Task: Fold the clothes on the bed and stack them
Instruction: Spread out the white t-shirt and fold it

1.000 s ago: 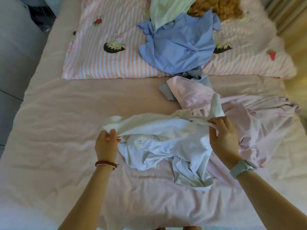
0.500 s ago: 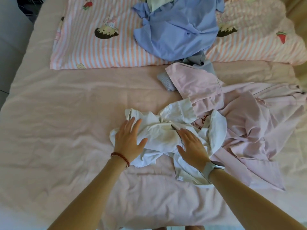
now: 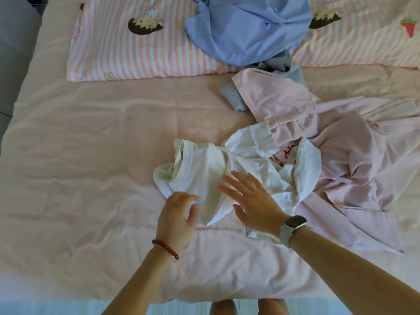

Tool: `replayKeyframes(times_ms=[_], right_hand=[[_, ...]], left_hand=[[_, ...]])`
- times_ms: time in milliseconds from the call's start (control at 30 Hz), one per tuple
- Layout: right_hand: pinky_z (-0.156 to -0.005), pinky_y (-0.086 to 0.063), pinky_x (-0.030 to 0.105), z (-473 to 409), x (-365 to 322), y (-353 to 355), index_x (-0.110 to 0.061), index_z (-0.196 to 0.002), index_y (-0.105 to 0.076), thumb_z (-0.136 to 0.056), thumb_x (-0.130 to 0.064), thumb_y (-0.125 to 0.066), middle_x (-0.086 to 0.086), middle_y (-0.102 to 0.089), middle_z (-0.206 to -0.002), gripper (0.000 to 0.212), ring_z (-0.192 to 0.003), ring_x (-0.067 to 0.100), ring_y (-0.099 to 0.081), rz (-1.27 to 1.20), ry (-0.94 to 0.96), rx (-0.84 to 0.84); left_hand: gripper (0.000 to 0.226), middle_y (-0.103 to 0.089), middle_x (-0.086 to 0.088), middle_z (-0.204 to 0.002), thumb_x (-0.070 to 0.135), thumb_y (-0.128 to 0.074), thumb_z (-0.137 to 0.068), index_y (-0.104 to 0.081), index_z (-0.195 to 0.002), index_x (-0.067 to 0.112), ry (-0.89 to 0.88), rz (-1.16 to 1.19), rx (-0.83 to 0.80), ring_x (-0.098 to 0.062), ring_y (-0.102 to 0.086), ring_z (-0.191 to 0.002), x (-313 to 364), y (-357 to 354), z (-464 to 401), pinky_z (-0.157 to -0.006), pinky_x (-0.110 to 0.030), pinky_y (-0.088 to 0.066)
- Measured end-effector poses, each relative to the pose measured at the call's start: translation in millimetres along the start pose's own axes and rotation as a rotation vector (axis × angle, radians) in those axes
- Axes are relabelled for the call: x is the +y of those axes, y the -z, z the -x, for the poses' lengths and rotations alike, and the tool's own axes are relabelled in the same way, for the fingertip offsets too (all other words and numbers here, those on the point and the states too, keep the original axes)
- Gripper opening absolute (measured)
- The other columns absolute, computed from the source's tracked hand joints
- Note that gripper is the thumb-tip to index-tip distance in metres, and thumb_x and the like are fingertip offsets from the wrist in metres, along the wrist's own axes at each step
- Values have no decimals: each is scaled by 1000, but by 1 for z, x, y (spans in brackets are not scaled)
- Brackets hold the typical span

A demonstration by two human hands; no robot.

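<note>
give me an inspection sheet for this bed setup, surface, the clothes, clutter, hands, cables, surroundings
Surface: pink bed sheet, wrinkled.
Job's things: white T-shirt crumpled, unfolded; pink garment spread loose beside it, partly under it; blue shirt heaped on the striped pillow; grey garment partly under the pink one. No stack seen.
Clutter: nothing seen.
Hands: left hand fingers curled at the T-shirt's near edge, grip unclear; right hand flat, fingers spread on the T-shirt.
Cables: nothing seen.
Surroundings: grey floor left of the bed.
</note>
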State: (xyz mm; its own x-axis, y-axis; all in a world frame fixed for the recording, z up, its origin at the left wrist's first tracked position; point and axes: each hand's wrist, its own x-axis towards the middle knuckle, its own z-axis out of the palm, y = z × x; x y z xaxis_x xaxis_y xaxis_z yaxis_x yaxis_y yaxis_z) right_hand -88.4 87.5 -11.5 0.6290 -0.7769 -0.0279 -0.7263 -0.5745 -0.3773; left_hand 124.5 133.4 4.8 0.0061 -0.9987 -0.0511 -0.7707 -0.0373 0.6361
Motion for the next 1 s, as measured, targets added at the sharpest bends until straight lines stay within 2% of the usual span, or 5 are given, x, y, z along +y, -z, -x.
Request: replayKeyframes(times_ms=[200,300,400,767,1000], right_hand=[[-113,5,47,3,-14,-33,-24,-140,-32,-93,-39,-40,-2,-43,-136,50,-138,18,-20,162,-60,-491],[-115,1,37,21,-5,-29,-26,-130,-48,-92,-34,-41,-5,-52,-124,40,-130,15,-34,66,-165,-380],[-114,-9,42,39,-1,-13,-22,-127,-53,-85,-31,-54,-4,-61,-115,44,-117,14,-53,-63,-251,-157],[-98,-39,29,7,-60,-15,-30,-143,-30,-94,-26,-46,-11,-50,-134,51,-124,9,-42,-522,-209,-309],[-76,-53,43,-19,-40,19,-9,-122,-58,-88,-7,-50,8,-61,-110,35,-98,27,-58,-404,-271,222]], left_hand=[[66,-48,-8,-127,24,-65,-84,-32,-138,8,588,184,-95,-28,-42,-121,-30,-1,-61,-98,-33,-35],[10,-53,3,-74,13,-59,-85,-54,-94,11,528,257,-137,-19,-50,-77,-16,-6,-61,-60,-15,-36],[29,-40,7,-53,8,-60,-85,-42,-63,12,359,358,-161,-9,-42,-54,5,-4,-34,-50,-12,-31],[41,-66,1,-101,13,-73,-75,-56,-112,16,551,736,-96,-17,-62,-95,21,24,-15,-82,-32,-51],[33,-61,8,-104,3,-59,-86,-58,-117,15,316,363,-76,-3,-57,-93,11,45,6,-77,-6,-41]])
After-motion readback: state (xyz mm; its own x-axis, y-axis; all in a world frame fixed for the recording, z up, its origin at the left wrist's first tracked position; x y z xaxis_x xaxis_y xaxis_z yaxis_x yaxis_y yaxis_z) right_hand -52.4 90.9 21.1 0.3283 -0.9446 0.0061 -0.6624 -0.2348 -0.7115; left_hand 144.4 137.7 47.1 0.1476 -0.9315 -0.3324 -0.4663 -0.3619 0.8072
